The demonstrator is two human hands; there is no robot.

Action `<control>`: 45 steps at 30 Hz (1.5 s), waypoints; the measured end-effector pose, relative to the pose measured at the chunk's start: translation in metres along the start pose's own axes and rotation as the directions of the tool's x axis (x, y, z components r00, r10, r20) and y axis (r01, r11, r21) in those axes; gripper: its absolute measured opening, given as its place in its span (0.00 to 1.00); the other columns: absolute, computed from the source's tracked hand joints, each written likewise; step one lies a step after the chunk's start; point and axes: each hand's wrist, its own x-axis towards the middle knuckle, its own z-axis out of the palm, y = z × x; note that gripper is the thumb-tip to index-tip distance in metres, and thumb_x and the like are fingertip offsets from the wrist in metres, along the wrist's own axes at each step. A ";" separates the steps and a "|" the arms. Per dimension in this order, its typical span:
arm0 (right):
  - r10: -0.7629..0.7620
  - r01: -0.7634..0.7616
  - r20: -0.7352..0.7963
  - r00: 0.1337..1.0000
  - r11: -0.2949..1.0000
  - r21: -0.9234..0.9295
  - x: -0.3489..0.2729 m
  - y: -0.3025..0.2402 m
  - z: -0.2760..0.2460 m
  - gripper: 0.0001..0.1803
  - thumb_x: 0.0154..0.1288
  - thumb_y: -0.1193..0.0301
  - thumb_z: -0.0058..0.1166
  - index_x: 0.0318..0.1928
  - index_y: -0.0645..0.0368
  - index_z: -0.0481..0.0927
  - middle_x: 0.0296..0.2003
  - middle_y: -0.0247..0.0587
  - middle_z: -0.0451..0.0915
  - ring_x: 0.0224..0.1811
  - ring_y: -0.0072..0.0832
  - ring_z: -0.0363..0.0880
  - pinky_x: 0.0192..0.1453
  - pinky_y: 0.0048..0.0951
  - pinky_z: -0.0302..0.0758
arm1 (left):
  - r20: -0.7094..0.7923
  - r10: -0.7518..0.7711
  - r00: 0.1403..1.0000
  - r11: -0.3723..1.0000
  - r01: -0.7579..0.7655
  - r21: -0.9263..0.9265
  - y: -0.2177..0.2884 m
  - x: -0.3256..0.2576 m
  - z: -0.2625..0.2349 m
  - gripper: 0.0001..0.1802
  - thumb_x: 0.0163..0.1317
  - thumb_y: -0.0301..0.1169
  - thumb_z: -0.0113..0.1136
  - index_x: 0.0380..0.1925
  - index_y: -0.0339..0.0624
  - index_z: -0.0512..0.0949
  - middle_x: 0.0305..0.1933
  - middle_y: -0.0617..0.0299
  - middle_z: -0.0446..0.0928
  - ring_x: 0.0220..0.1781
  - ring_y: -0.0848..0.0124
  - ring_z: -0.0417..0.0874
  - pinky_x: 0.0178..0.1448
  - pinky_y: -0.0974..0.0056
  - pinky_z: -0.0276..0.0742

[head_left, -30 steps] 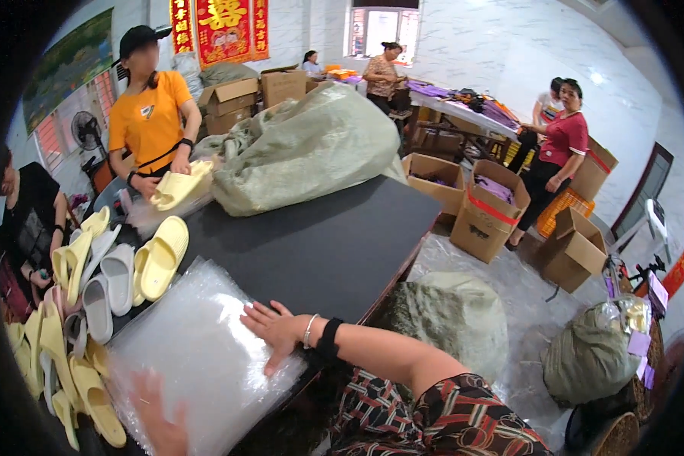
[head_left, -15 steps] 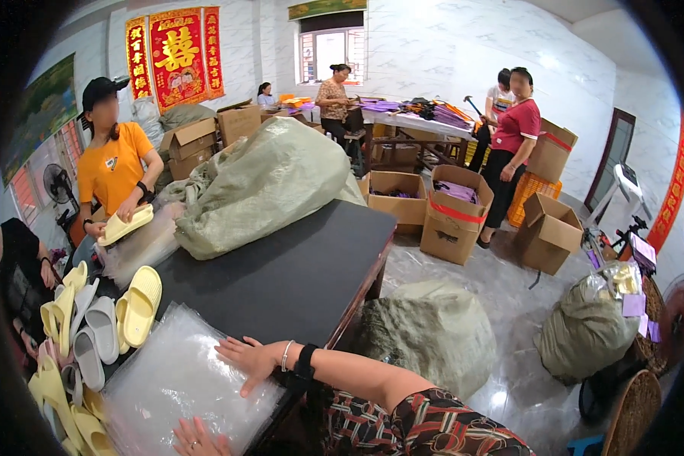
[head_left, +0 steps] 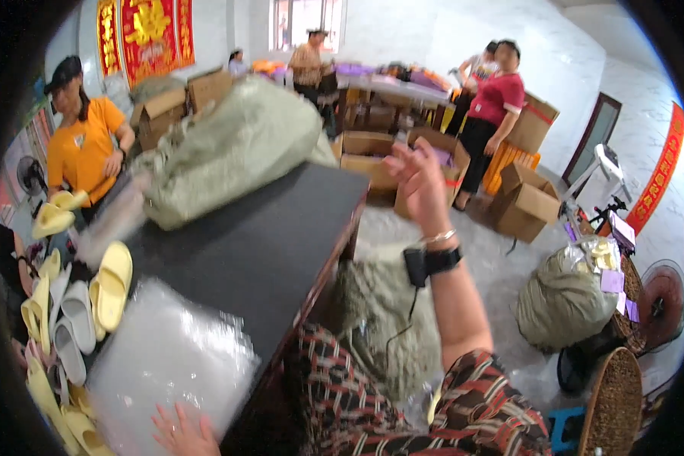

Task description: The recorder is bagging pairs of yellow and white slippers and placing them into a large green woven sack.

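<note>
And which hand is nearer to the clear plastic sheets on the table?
Left. The left hand rests on the clear plastic sheets; the right hand is raised off to their right.

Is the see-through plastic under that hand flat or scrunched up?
Flat: the clear plastic lies spread out on the dark table, its edges showing, left hand on top.

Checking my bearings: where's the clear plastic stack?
Head view, lower left: the stack is on the black table, right of the slippers, with the left hand on it.

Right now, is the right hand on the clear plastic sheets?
No, the right hand is in midair, apart from the clear plastic sheets.
</note>
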 end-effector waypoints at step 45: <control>0.390 0.617 0.902 0.186 0.668 -0.416 -0.271 0.167 0.209 0.42 0.65 0.52 0.56 0.74 0.53 0.55 0.76 0.51 0.44 0.79 0.53 0.38 0.76 0.57 0.46 | 0.021 -0.048 0.999 0.982 0.051 -0.180 0.024 0.016 -0.002 0.29 0.71 0.41 0.48 0.70 0.44 0.63 0.76 0.49 0.57 0.77 0.47 0.53 0.75 0.40 0.47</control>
